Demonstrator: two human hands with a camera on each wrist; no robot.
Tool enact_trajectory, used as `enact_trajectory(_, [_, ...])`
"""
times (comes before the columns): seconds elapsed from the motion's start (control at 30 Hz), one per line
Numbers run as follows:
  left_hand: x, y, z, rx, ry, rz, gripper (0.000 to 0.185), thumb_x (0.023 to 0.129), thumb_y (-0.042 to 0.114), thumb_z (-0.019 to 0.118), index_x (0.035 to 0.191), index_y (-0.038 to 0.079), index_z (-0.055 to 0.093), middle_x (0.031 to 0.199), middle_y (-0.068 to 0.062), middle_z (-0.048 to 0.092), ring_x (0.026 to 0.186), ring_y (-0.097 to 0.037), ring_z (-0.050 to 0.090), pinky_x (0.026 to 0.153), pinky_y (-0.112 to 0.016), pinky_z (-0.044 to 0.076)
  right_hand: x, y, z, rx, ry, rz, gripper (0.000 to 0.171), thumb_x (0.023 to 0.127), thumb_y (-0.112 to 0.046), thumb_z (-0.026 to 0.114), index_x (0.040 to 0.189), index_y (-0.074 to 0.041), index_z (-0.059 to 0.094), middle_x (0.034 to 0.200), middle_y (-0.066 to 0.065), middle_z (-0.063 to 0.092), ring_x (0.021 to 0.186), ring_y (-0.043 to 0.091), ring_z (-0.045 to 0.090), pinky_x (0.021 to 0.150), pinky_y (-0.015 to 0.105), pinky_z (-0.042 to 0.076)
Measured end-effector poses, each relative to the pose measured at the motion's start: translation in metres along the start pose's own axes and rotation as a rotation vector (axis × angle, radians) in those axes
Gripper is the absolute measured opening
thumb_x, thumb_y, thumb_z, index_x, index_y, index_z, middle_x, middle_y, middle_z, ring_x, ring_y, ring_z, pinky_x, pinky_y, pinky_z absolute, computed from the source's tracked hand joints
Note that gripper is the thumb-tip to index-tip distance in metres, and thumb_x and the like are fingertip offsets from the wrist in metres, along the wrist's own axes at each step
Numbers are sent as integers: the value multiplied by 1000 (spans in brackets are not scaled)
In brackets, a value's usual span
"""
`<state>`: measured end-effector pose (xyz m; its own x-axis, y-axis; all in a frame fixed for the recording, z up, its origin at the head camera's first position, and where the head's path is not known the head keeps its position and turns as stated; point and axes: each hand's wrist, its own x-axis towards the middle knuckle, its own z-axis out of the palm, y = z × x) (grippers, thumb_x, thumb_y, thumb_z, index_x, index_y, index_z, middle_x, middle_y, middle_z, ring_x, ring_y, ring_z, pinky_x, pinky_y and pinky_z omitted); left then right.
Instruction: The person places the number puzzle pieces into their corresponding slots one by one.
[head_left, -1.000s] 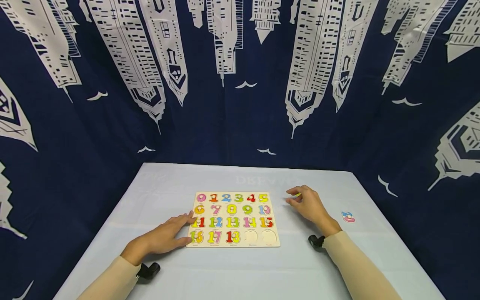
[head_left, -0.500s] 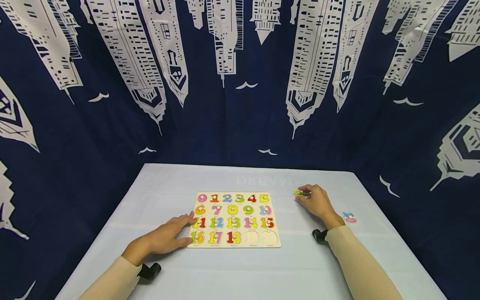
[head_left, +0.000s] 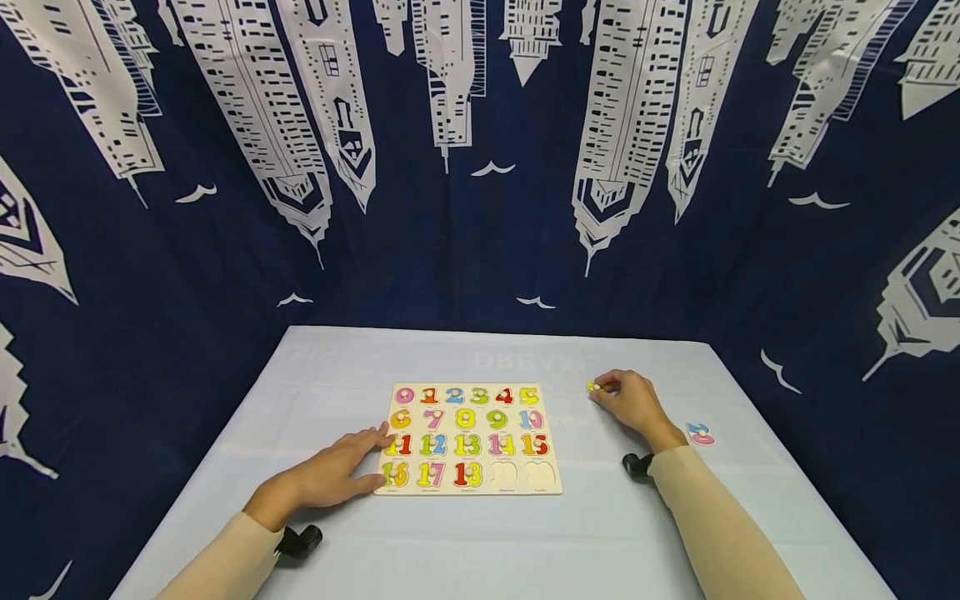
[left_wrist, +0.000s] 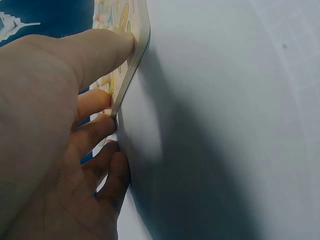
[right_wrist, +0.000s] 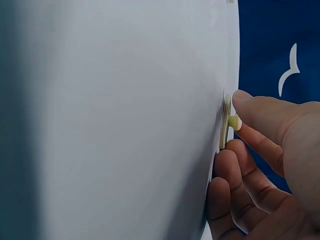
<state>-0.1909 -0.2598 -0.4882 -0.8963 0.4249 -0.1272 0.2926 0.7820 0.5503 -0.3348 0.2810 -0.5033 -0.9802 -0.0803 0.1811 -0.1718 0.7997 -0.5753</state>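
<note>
A wooden number puzzle board [head_left: 420,492] lies mid-table with rows of coloured, knobbed number pieces; two recesses at its near right corner show bare wood. My left hand [head_left: 330,473] rests on the board's left edge, fingers extended, and in the left wrist view its thumb [left_wrist: 107,52] lies over the rim. To the right of the board, my right hand [head_left: 632,407] pinches a small yellow puzzle piece [head_left: 592,387] by its knob. In the right wrist view the piece [right_wrist: 225,122] is edge-on, close against the table, its yellow knob [right_wrist: 235,121] at the thumb and forefinger. Its number is hidden.
A loose blue and pink number piece [head_left: 701,434] lies on the white tabletop [head_left: 450,550], right of my right forearm. Dark blue cloth [head_left: 450,250] printed with white buildings hangs behind and beside the table.
My right hand has shifted slightly right, away from the board, then stayed nearly in place while the yellow piece turned and became more covered by the fingers. The left hand has not moved.
</note>
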Motion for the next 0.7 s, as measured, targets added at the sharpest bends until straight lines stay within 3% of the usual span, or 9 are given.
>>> enact_trajectory(0.2, [0, 0, 0, 2, 0, 3, 68, 108, 39, 83, 167, 16, 58, 191, -18, 37, 175, -51, 37, 140, -77, 32, 0, 0, 1, -3, -4, -7, 14, 106, -17, 86, 112, -4, 86, 99, 10, 84, 94, 23, 72, 90, 38, 55])
enact_trajectory(0.7, [1, 0, 1, 7, 2, -3, 68, 108, 37, 84, 167, 15, 58, 191, -18, 36, 175, -52, 38, 140, -76, 32, -13, -16, 1, 81, -55, -49, 10, 105, -12, 86, 113, -5, 88, 100, 9, 86, 86, 15, 72, 74, 21, 57])
